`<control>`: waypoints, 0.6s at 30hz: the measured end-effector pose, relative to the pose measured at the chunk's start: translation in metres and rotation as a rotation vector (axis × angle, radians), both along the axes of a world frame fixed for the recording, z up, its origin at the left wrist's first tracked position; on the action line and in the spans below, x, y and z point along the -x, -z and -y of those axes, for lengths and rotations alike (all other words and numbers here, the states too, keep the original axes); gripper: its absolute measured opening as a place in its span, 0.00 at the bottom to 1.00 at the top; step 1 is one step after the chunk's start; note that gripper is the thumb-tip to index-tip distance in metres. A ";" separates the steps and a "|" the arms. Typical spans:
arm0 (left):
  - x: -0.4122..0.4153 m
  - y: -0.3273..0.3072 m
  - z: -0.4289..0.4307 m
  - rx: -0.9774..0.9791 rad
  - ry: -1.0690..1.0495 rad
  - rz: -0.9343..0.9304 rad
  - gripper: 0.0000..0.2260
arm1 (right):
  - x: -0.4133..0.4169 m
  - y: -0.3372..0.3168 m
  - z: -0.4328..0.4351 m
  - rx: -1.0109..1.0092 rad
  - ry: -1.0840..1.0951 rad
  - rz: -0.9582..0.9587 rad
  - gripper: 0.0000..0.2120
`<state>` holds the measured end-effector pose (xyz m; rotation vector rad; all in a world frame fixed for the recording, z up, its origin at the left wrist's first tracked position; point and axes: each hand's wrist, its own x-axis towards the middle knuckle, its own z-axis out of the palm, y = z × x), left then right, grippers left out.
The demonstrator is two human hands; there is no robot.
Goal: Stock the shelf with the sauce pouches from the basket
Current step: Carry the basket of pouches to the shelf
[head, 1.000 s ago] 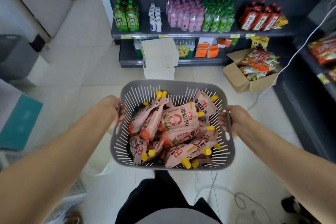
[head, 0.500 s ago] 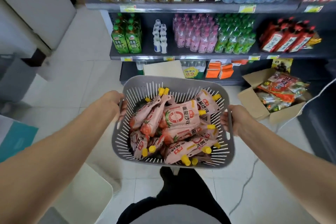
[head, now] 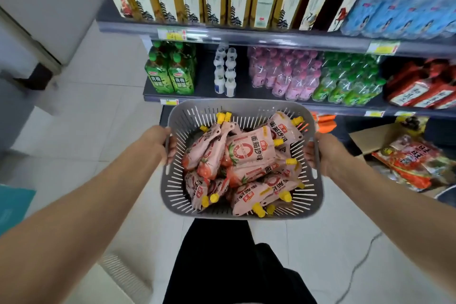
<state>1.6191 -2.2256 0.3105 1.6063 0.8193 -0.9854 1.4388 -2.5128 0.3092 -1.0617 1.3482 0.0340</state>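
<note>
I have the grey basket (head: pixel 241 106) carried in front of me at waist height, one hand at each short end so the load stays level. My left hand (head: pixel 158 142) is curled tight around the left rim handle, and my right hand (head: pixel 325 153) is wrapped the same way on the right handle; neither touches a pouch. The sauce pouches (head: pixel 246 155) lie heaped loose inside, between my two grips, yellow caps pointing every way. The shelf (head: pixel 246 38) stands just beyond the basket's far rim, so stocking, I judge, has not begun.
</note>
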 end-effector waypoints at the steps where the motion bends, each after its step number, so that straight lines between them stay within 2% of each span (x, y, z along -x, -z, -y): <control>1: -0.015 0.004 0.006 -0.005 0.007 -0.002 0.18 | -0.014 0.004 0.005 -0.006 0.007 -0.008 0.15; 9: -0.113 0.047 0.045 -0.038 0.029 0.004 0.18 | -0.107 0.048 0.036 -0.010 -0.006 -0.050 0.15; 18: -0.174 0.092 0.077 -0.044 0.055 0.032 0.18 | -0.171 0.092 0.068 -0.014 -0.003 -0.062 0.17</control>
